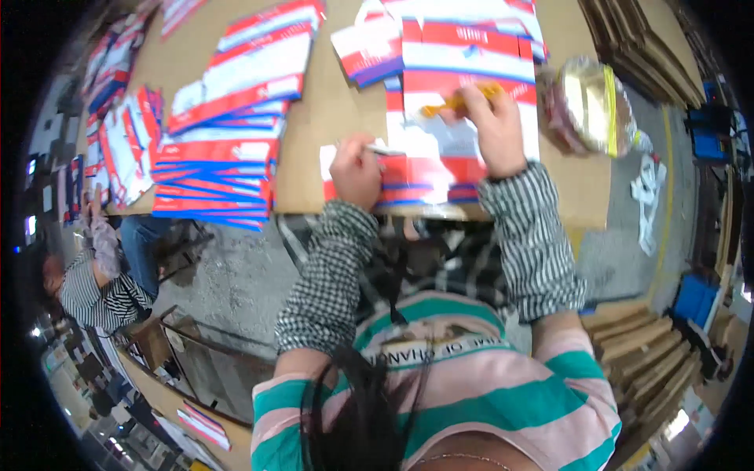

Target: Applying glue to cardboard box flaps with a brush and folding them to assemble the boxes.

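Note:
Red, white and blue printed cardboard sheets (463,59) lie flat in front of me on the table. My right hand (496,129) is closed around a small amber-yellow tool (457,100), whose narrow end points left over the sheets; its exact kind is blurred. Lower and to the left, my left hand (357,171) is closed at the left edge of the near sheets. A thin pale piece (385,148) sticks out by its fingertips, too blurred to name. Checked sleeve covers wrap both my forearms.
Stacks of similar printed cardboard (224,157) lie to the left. A round, clear-wrapped roll or tub (591,106) with a yellow rim sits at the table's right edge. Flattened brown cardboard (640,43) stands beyond. Another person in stripes (98,294) sits at the far left.

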`<state>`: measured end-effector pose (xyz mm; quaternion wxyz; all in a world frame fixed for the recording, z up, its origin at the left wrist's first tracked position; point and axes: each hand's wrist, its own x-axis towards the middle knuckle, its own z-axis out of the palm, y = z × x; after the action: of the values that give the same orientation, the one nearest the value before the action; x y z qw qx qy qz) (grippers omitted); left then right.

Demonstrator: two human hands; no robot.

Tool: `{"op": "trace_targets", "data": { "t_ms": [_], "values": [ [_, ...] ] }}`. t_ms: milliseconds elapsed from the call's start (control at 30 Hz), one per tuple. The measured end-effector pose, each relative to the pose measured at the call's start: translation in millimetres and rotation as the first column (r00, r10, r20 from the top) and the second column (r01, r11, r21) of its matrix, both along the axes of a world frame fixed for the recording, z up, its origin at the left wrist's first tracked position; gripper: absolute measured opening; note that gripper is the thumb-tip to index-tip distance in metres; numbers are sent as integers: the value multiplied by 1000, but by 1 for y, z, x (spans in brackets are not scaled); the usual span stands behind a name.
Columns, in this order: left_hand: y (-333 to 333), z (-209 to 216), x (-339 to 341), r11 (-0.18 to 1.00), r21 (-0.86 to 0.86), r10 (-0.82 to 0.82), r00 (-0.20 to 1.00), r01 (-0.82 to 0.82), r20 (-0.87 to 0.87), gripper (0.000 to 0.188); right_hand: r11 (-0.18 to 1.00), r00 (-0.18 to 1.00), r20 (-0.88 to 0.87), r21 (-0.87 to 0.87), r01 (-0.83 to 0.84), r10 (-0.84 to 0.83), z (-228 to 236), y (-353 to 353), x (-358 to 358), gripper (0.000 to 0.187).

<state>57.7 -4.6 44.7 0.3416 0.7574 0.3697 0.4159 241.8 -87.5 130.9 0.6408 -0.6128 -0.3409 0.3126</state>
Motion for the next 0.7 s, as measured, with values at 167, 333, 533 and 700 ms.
{"op": "trace_targets", "data": {
  "t_ms": [167,333,533,700],
  "values": [
    [-1,13,4,986,-162,-38,997,28,-61,19,971,963,-130,21,239,-235,21,-48,8,18],
    [16,28,13,982,-186,-62,933,-6,-355,27,930,889,-338,87,357,-310,29,-97,6,19],
    [32,46,26,904,-415,-195,768,-101,-610,34,923,905,-334,187,337,-262,46,-130,4,19],
    [8,45,0,991,-107,22,878,-83,-478,55,886,905,-350,298,354,-244,56,-149,2,21]
  ]
}}
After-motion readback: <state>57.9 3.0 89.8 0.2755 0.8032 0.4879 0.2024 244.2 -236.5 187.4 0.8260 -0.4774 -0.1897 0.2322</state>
